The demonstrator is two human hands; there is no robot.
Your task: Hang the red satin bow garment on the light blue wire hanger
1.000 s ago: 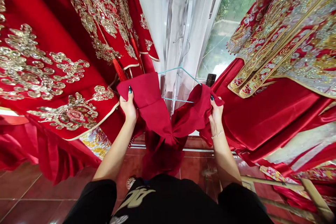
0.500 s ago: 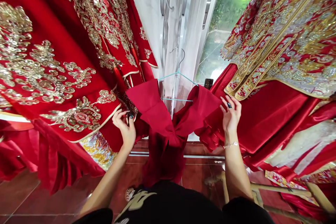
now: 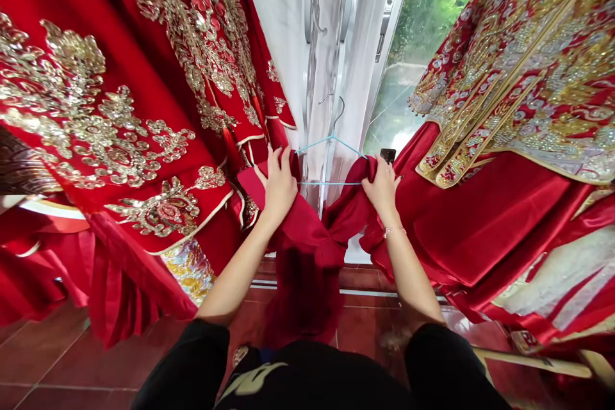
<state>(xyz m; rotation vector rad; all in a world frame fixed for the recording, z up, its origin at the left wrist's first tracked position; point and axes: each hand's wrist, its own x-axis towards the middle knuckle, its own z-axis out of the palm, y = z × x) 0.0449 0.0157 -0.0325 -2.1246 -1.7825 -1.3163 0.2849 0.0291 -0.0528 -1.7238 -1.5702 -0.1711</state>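
A plain dark red cloth garment [image 3: 305, 269] hangs in front of me, its upper edges gathered toward a thin teal wire hanger [image 3: 331, 144]. My left hand [image 3: 278, 189] is shut on the garment's left upper part, just left of the hanger's bar. My right hand [image 3: 382, 186] grips the right upper part, close to the hanger's right arm. A bracelet circles my right wrist. The hanger's hook rises in front of a white curtain, and my hands and the cloth hide part of its lower bar.
Red gowns with gold embroidery [image 3: 110, 122] hang to the left, and another [image 3: 519, 109] hangs to the right. A white curtain [image 3: 355, 64] and a window [image 3: 413, 57] stand ahead. A small black object [image 3: 387, 155] is near the glass. Red floor tiles [image 3: 62, 359] lie below, with a wooden rack [image 3: 528, 363] at lower right.
Both hands were apart from the cloth with fingers spread half a second ago. Now both have closed on the garment's upper parts, nearer the hanger, and the cloth is more bunched.
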